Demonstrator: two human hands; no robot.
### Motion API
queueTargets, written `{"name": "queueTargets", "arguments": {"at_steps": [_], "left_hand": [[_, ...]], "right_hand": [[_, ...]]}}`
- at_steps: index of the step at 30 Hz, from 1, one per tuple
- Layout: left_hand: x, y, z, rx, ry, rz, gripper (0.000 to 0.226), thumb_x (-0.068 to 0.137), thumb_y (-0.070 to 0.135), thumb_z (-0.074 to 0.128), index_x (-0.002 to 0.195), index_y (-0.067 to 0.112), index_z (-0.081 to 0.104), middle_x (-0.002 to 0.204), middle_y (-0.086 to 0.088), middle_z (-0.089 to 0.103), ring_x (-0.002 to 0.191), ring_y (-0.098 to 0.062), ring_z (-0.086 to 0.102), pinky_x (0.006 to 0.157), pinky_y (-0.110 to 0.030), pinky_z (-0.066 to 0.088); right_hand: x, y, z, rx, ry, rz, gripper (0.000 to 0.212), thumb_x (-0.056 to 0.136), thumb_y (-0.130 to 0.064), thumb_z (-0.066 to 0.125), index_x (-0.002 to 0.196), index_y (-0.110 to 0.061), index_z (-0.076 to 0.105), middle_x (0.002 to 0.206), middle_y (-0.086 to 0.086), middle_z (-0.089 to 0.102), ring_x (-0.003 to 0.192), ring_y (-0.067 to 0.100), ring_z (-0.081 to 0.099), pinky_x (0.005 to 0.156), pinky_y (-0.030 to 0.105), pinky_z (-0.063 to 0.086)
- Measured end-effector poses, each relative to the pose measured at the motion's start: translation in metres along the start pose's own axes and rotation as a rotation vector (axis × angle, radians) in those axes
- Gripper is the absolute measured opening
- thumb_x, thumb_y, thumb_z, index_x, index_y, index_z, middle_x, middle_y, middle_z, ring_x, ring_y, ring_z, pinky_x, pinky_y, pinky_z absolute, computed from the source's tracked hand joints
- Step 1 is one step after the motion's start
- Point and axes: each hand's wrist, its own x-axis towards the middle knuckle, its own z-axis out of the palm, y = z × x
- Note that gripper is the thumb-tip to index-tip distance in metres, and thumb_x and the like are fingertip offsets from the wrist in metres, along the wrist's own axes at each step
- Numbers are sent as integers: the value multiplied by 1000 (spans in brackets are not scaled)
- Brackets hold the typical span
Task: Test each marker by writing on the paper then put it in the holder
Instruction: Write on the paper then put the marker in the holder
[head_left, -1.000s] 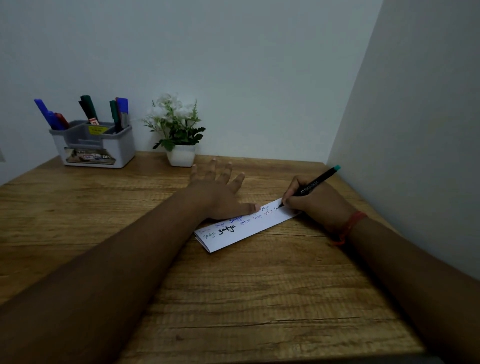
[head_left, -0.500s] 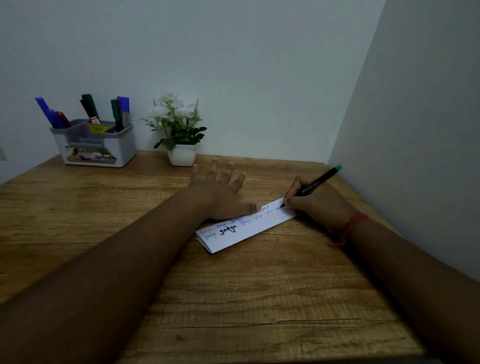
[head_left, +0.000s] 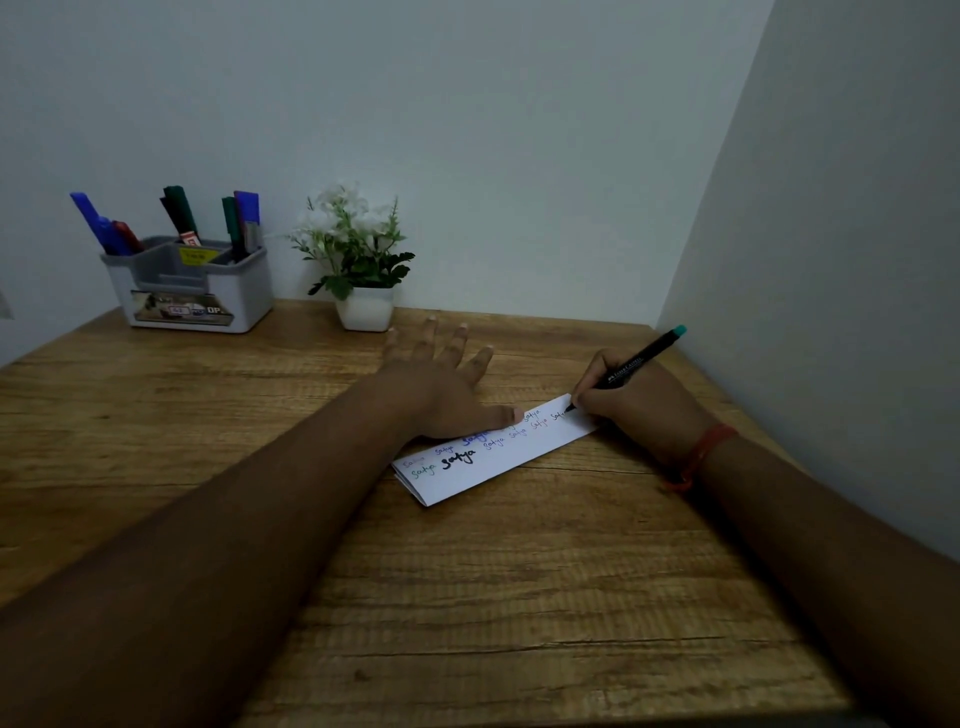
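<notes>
Single head-worn wide-angle view, looking forward and down across the worktop (head_left: 467, 597) toward the room corner; forearms enter close from the bottom edge.

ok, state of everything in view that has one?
marker: gripped, tip on paper
paper: folded, flat, partly written
left hand: open, pressing paper
right hand: gripping marker
holder: upright, markers inside
plant pot: upright
</notes>
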Motion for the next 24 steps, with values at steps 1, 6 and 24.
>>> {"name": "queueTargets", "arguments": {"at_steps": [1,6,24], "left_hand": [[0,0,0,2,0,-1,105,71,96,13,155,39,-15,161,1,-31,145,-33,-33,112,-70,-13],[-1,0,-1,-1,-4,1,106,71,96,13,155,39,-14,160,0,-32,145,-33,-34,112,-70,-13],[-11,-15,-10,-142,55,28,93,78,88,7,155,40,-13,164,3,-24,148,-29,-28,116,-66,-6]], "right_hand": [[0,0,0,-3,-1,2,3,81,-5,66,79,-4,66,84,9,75,85,26,69,75,41,55],[1,1,0,-7,-9,1,4,80,-6,65,77,-5,65,83,11,74,78,19,66,72,41,53],[6,0,-10,454,145,-12,15,86,7,64,77,-6,61,75,18,58,67,19,55,63,27,47]]}}
